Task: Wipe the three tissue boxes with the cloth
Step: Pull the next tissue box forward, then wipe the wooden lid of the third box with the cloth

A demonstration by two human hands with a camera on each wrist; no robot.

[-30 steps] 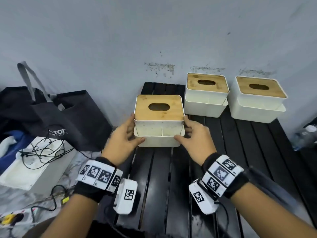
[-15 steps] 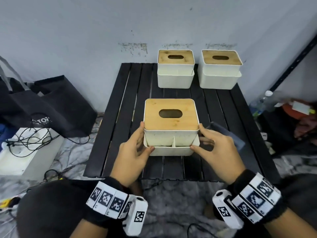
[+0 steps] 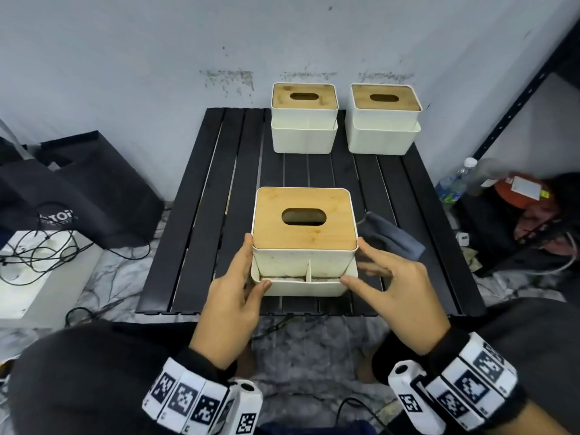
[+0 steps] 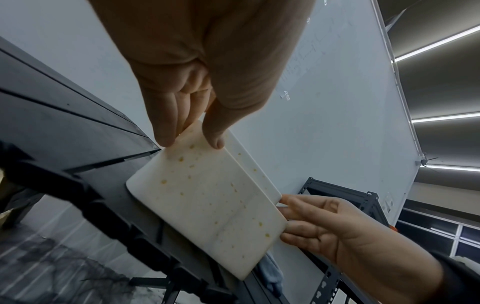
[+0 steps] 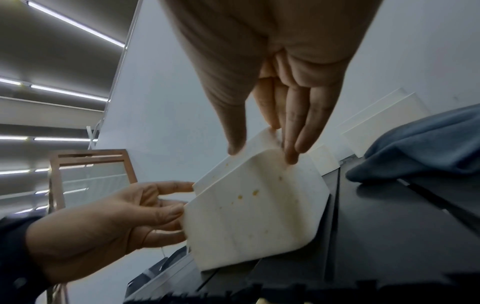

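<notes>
The nearest white tissue box (image 3: 304,243), with a bamboo lid, stands near the front edge of the black slatted table (image 3: 194,215). My left hand (image 3: 255,262) holds its left front corner, thumb on the front lip and fingers along the side. My right hand (image 3: 353,262) holds the right front corner the same way. The wrist views show yellowish specks on the box (image 4: 207,201) (image 5: 254,216). A dark grey-blue cloth (image 3: 392,237) (image 5: 428,148) lies on the table just right of the box, with no hand on it. The other two boxes (image 3: 304,120) (image 3: 383,120) stand side by side at the back.
A grey wall stands directly behind the table. On the floor to the left lie a black bag (image 3: 78,196) and a white case with tangled cables (image 3: 37,265). A black metal rack (image 3: 527,89) and a water bottle (image 3: 452,183) stand to the right.
Both hands have carried the box from the back left of the table towards me to its front edge. The cloth has come into view beside the box.
</notes>
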